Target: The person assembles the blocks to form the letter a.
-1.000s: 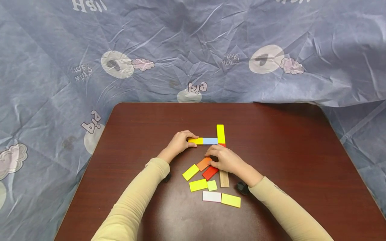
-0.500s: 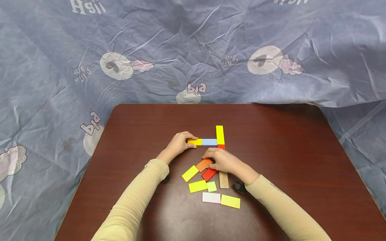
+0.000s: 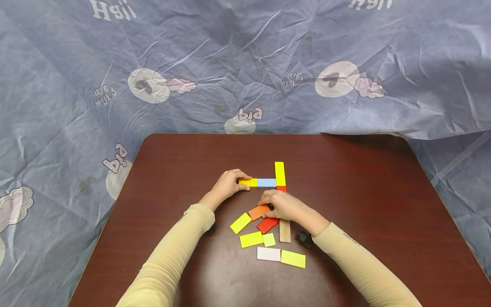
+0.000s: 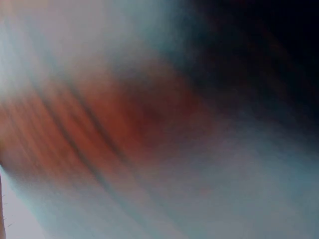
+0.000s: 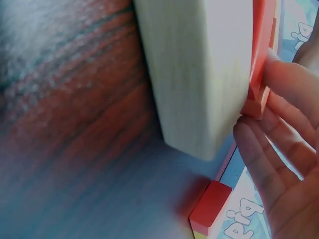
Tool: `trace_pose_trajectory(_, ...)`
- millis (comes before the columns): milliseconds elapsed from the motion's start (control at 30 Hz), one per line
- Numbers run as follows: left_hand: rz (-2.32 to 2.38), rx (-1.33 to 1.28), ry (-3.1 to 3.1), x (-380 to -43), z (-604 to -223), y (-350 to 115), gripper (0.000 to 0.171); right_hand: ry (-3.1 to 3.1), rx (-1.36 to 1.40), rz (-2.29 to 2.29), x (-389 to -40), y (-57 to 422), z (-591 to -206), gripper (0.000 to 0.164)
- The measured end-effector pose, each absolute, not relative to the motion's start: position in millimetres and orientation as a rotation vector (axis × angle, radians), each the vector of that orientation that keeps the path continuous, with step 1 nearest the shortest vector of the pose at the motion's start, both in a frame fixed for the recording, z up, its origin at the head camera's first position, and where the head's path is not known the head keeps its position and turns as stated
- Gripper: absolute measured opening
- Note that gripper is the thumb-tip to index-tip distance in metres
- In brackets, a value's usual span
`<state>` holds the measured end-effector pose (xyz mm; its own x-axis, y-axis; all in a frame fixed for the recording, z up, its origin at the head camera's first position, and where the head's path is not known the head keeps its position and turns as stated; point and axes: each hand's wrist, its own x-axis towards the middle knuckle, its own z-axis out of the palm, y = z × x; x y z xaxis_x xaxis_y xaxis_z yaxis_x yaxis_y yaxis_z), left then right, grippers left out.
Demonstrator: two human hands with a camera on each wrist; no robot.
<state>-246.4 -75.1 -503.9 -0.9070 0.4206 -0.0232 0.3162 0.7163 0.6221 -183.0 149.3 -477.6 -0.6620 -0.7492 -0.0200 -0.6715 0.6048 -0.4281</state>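
two hands [image 3: 227, 184] among five oblong yellow blocks [image 3: 253, 183], two red [image 3: 268, 225], one orange [image 3: 258, 212]

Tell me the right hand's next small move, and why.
The right hand should probably slide the orange block toward the far red block: its thumb and fingers lie at opposite edges of the orange block, while the left hand holds the golden block at the far row's end.

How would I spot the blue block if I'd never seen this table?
On the brown table, find the left hand pinching a yellow block. The blue block meets that block's right end. Among the blocks in view, it alone is blue.
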Motion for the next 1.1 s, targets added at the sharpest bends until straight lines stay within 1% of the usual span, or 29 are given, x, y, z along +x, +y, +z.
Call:
trace_pose_trajectory(200,0.942,0.613,2.758,-247,-504,-74,0.037,2.722,-1.123,-0.765,-199,162,-473,0.029)
trace_pose_trajectory(267,0.931,0.62,2.768,-248,-504,-74,0.037,2.785,-1.026,-0.817,-208,168,-469,0.03)
trace_pose_trajectory(467,0.938,0.626,2.782,-250,-505,-74,0.037,2.952,-0.619,-0.988,-246,182,-462,0.035)
trace_pose_trajectory(667,0.945,0.612,2.767,-250,-505,-76,0.036,2.973,-0.388,-1.059,-278,180,-467,0.037)
trace_pose_trajectory(900,0.942,0.58,2.757,-246,-504,-76,0.036,2.957,-0.259,-1.058,-296,172,-479,0.039)
trace_pose_trajectory(1100,0.949,0.592,2.762,-245,-503,-76,0.036,2.944,-0.242,-0.992,-306,167,-484,0.041)
